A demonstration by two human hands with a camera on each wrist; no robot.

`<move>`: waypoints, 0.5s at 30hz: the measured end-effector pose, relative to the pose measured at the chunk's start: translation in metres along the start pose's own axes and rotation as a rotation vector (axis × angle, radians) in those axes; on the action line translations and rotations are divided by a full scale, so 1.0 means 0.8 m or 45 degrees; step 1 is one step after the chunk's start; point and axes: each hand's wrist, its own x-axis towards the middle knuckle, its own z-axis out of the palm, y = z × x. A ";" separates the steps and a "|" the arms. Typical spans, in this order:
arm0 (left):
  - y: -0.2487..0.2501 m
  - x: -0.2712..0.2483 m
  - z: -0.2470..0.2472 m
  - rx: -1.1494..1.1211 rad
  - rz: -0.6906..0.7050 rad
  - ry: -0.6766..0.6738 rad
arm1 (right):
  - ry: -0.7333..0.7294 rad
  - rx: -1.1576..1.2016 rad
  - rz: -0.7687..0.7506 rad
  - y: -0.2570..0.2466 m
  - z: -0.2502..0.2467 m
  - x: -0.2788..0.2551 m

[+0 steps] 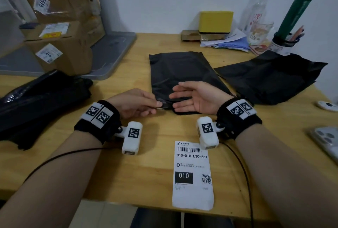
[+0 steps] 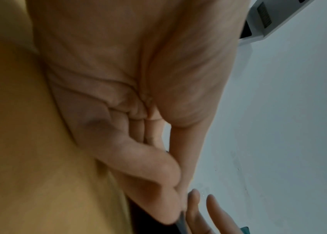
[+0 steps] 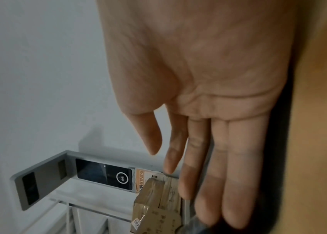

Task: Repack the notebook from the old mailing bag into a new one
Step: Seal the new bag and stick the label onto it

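A flat black mailing bag (image 1: 182,70) lies on the middle of the wooden table (image 1: 146,169), its near end towards me. My left hand (image 1: 158,104) pinches a thin dark strip at that near end; in the left wrist view my thumb and fingers (image 2: 170,197) close on the strip (image 2: 181,222). My right hand (image 1: 180,98) stands on its edge on the same end, palm facing left and fingers (image 3: 218,182) straight, holding nothing. A second, crumpled black bag (image 1: 270,77) lies to the right. The notebook is not in sight.
A white shipping label (image 1: 193,174) lies at the near table edge. A heap of black bags (image 1: 42,99) fills the left, with stacked cardboard boxes (image 1: 60,32) and a grey tray (image 1: 113,54) behind. A phone (image 1: 327,141) lies at the right; a yellow box (image 1: 215,21), bottle and cups stand at the back.
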 end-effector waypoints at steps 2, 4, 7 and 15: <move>0.001 0.006 0.004 -0.037 0.048 0.000 | -0.019 0.011 0.003 0.002 -0.003 0.004; 0.000 0.010 0.010 -0.149 0.131 0.012 | -0.029 0.038 0.005 0.005 -0.007 0.007; -0.004 0.017 0.016 -0.373 0.234 0.060 | -0.047 0.075 0.000 0.007 -0.010 0.011; -0.008 0.019 0.025 -0.331 0.396 0.073 | -0.120 0.105 -0.037 0.010 -0.016 0.013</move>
